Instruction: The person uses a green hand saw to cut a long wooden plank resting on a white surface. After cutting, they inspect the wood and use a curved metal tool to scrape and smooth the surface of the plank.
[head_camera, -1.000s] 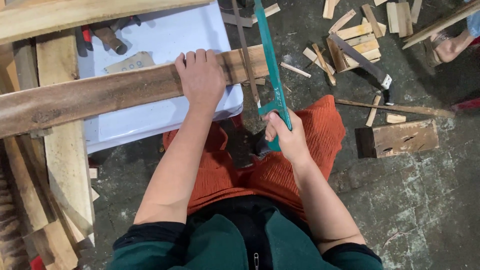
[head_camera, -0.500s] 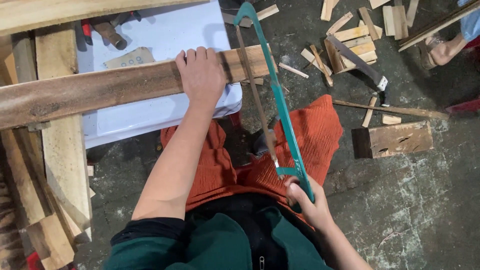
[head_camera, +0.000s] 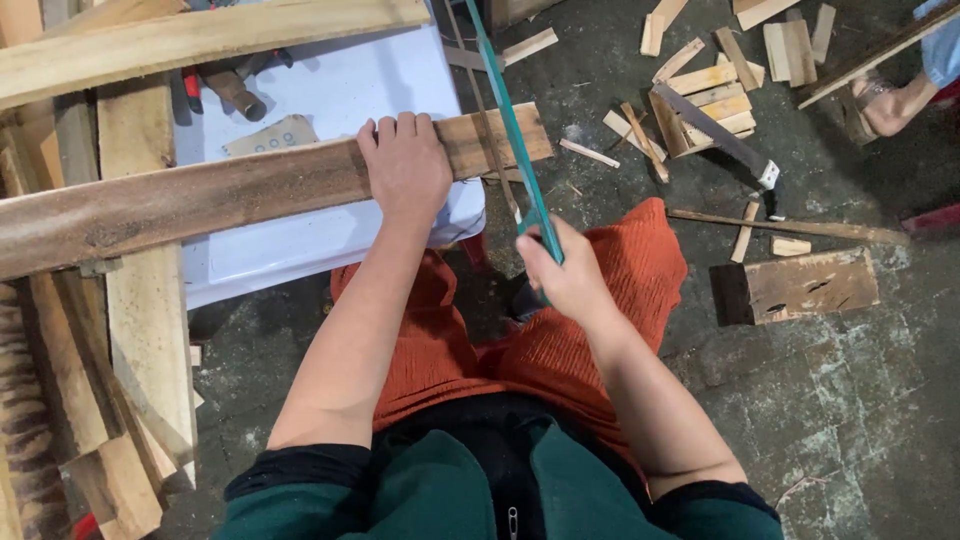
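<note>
The left hand (head_camera: 405, 165) presses its fingers flat on the long brown wooden plank (head_camera: 250, 195) lying crosswise over the white desk (head_camera: 330, 245); right-hand (head_camera: 565, 275) fingers clamp the teal-framed hacksaw (head_camera: 505, 110), blade crossing the plank just right of them.

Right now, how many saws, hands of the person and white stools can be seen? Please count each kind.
Saws: 2, the green-framed saw gripped by the right hand and a grey-bladed handsaw on the floor.
Person's hands: 2, the left hand pressing the long brown wooden plank.
White plastic stool: 1.
Total: 5.
</note>
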